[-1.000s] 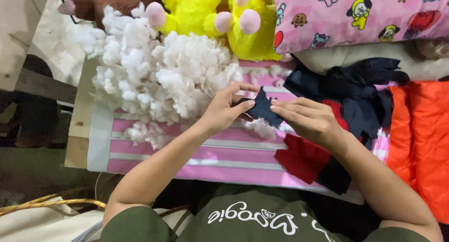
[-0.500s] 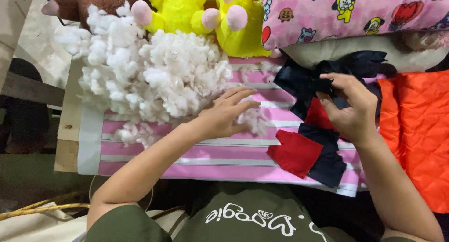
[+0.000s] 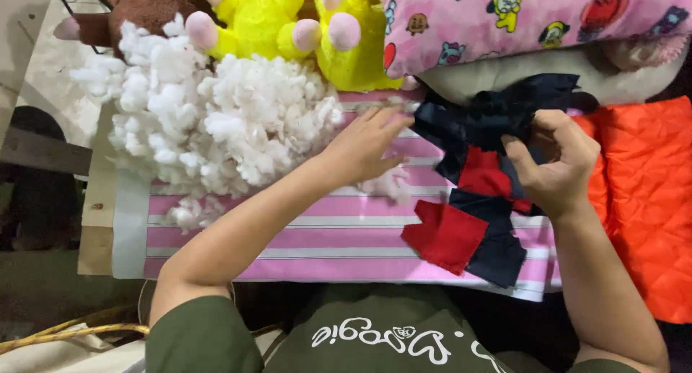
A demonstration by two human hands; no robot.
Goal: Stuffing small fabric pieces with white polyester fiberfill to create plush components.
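Head view | white stuffing pile (image 3: 216, 124) on pink striped cloth (image 3: 317, 236) | left hand (image 3: 364, 146) flat, fingers spread, at pile's right edge, holding nothing | right hand (image 3: 555, 164) pinching dark fabric scraps (image 3: 497, 121) | step: handling pieces; next likely needs a firmer pinch.

stuffing (image 3: 216, 128) white. cloth (image 3: 324, 236) pink with white and grey stripes. scraps (image 3: 483, 193) navy and red. quilted fabric (image 3: 641, 193) orange. plush toys: yellow (image 3: 267, 20) with pink paws, one brown (image 3: 140, 9). blanket (image 3: 533, 16) pink, cartoon print. shirt (image 3: 360, 337) olive green.
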